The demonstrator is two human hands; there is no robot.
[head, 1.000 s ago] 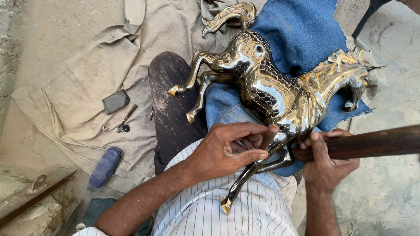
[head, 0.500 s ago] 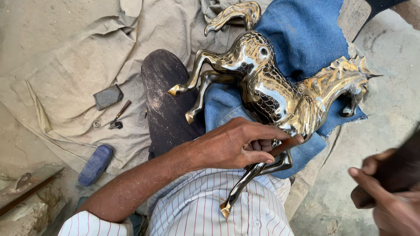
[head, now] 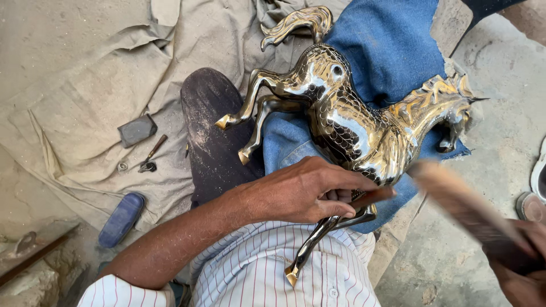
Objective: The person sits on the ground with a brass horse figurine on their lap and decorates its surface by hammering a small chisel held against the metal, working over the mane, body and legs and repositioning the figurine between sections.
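Observation:
A shiny brass horse figure [head: 341, 119] lies on its side across my lap, on a blue cloth [head: 392, 45]. My left hand [head: 307, 193] is closed around a thin reddish-brown punch [head: 372, 196] and presses against the horse's front legs. The punch tip rests near the horse's chest. At the lower right, my right hand [head: 520, 267] grips a wooden stick [head: 460, 199]. The stick is blurred and points up-left toward the horse. My dusty dark trouser knee [head: 213, 131] sits under the horse's hind legs.
A wrinkled beige cloth [head: 74, 113] covers the ground on the left, with a grey block [head: 136, 129] and a small metal tool [head: 152, 154] on it. A blue sandal [head: 121, 219] lies lower left beside a plank [head: 34, 256]. A shoe [head: 537, 176] shows at the right edge.
My right hand drew the wooden stick away from the horse to the lower right, and now swings it back toward the punch. My left hand stays on the horse's legs.

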